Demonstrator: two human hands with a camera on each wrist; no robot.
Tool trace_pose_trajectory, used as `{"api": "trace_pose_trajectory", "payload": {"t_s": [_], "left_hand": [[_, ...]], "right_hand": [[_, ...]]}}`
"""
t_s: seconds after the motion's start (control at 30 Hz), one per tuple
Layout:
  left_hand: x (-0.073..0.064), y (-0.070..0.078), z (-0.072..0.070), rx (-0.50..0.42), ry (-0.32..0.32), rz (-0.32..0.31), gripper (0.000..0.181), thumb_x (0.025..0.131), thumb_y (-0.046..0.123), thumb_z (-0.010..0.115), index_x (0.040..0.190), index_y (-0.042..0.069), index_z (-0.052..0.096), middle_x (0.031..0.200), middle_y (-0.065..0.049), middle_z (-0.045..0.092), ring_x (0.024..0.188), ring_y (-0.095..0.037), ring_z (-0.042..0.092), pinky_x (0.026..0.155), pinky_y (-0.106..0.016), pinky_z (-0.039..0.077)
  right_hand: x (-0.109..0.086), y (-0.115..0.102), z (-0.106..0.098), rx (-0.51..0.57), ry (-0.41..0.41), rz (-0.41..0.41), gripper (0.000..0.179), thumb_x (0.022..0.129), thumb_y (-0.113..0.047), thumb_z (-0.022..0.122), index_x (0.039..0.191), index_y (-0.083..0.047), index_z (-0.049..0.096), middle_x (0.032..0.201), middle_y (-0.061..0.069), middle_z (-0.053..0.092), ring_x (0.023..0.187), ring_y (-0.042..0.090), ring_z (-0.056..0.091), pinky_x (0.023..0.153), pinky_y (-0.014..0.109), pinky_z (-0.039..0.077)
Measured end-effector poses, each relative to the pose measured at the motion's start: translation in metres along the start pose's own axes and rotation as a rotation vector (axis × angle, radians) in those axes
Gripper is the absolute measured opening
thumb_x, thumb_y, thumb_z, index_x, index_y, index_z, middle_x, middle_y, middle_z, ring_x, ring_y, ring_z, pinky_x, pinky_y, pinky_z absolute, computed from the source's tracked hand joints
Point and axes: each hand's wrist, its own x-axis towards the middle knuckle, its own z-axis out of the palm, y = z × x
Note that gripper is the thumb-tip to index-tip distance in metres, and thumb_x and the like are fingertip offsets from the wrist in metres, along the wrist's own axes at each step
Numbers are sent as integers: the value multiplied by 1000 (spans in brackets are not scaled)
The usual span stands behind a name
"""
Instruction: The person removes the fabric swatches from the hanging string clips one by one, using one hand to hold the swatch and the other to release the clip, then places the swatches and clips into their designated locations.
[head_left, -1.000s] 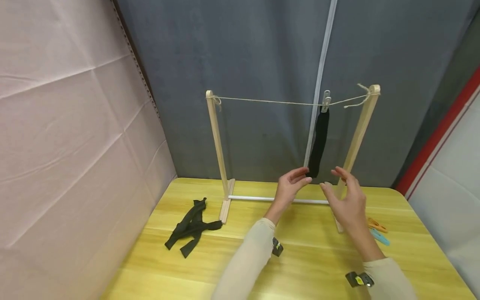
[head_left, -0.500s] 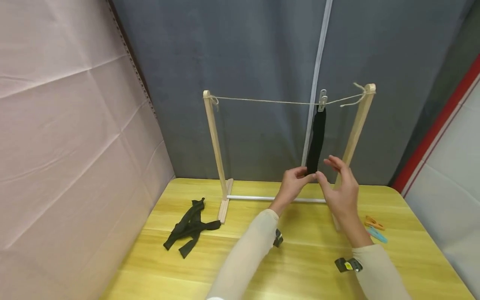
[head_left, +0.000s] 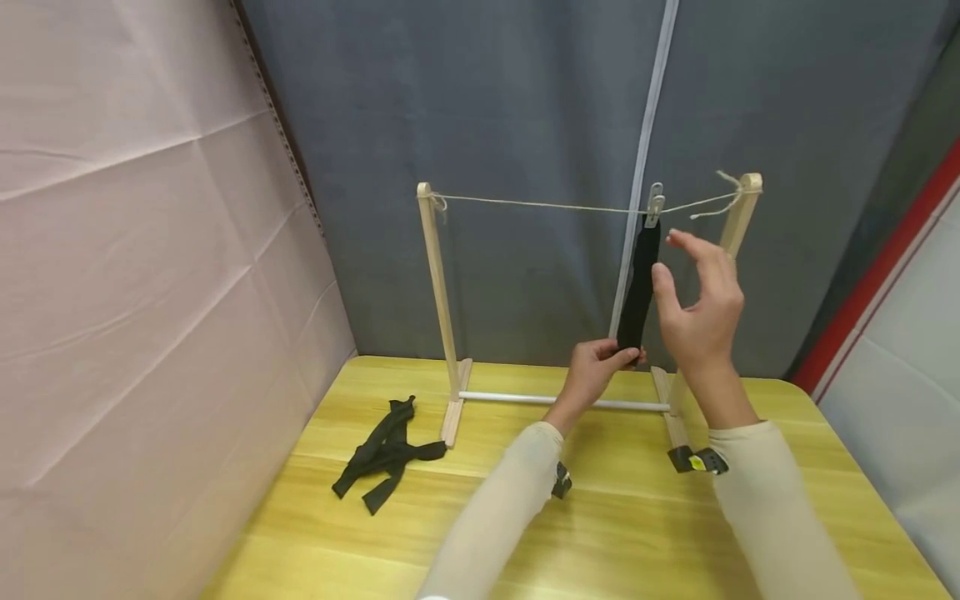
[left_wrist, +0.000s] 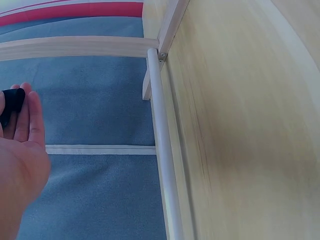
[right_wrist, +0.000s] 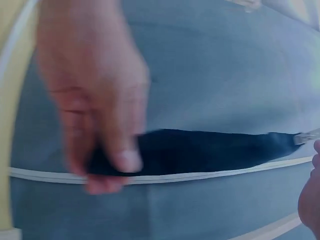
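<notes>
A long black sock [head_left: 640,279] hangs from the string line [head_left: 540,203], held at its top by a pale, see-through clothespin [head_left: 655,208]. My left hand [head_left: 591,372] pinches the sock's lower end between thumb and fingers; the left wrist view shows the dark cloth [left_wrist: 12,102] at the fingertips. Raised beside the sock's upper half is my right hand [head_left: 703,304], thumb and fingers spread in a curve with nothing between them, a little below the clothespin. In the right wrist view only a bit of that right hand [right_wrist: 311,197] shows at the edge.
The wooden posts [head_left: 438,292] carry the line, joined low by a white rod [head_left: 510,398]. Black socks [head_left: 390,454] lie crossed on the yellow wood-grain table [head_left: 315,550], left of the frame. A grey curtain [head_left: 510,100] hangs behind.
My right hand has risen from the sock's lower end toward the clothespin. My left hand stays at the bottom of the sock. The orange and blue clothespins on the table are now hidden by the right arm.
</notes>
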Motion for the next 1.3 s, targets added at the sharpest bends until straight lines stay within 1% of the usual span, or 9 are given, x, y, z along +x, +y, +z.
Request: {"api": "trace_pose_trajectory", "payload": {"t_s": [0.07,0.2,0.43,0.6,0.67,0.87,0.93,1.1,1.3], "left_hand": [[-1,-2,0,-9,3,-2,24,100,21,73,114,2,81,110,-17,81,97,-12,80,89,-26,64],[0,-3,3,-20,-1,2,24,100,21,74,114,3,81,108,-13,82,96,-11,80,87,-27,65],[0,-4,7,-43,8,20,22,101,18,73,113,1,80,109,-21,81,94,-11,80,86,-29,65],[0,-4,8,-31,40,37,21,102,18,72,113,2,80,108,-22,80,93,-11,80,91,-47,65],[1,-3,8,-18,43,41,22,102,20,72,114,3,80,108,-21,80,93,-10,79,93,-51,64],[1,0,10,-13,33,42,23,102,20,72,115,2,79,110,-21,80,98,-23,81,86,-30,66],[1,0,9,-20,38,43,23,102,19,72,114,2,79,109,-21,80,98,-24,81,86,-32,66],[0,2,5,-30,64,42,21,102,19,72,112,2,80,109,-21,80,94,-12,80,86,-34,66],[0,5,5,-58,74,42,22,101,17,73,113,0,79,109,-22,80,94,-13,81,89,-39,66]], "right_hand": [[14,3,1,-33,7,0,42,99,-28,68,134,-5,71,127,18,74,124,37,63,113,35,45],[37,1,3,-122,-11,20,47,99,-32,67,139,-8,67,134,16,71,128,37,58,114,43,43],[56,-6,8,-338,-114,63,51,104,-33,59,149,-9,59,144,18,64,137,41,49,123,52,34],[63,-9,15,-444,-175,69,51,108,-38,49,148,-9,61,145,20,63,139,42,48,123,54,32],[64,-9,16,-439,-188,71,49,109,-37,47,145,-8,63,143,21,63,138,42,48,122,56,33],[67,-9,16,-400,-173,77,42,111,-31,48,132,-1,68,132,23,68,131,44,51,117,57,36],[67,-8,16,-383,-159,80,40,110,-30,51,127,1,69,128,24,69,127,45,52,115,57,37],[71,-9,19,-333,-115,96,37,107,-31,56,118,1,73,120,22,72,120,45,54,110,57,38],[74,-10,20,-276,-86,96,36,105,-29,58,115,2,74,116,23,74,115,46,55,108,56,37]]}}
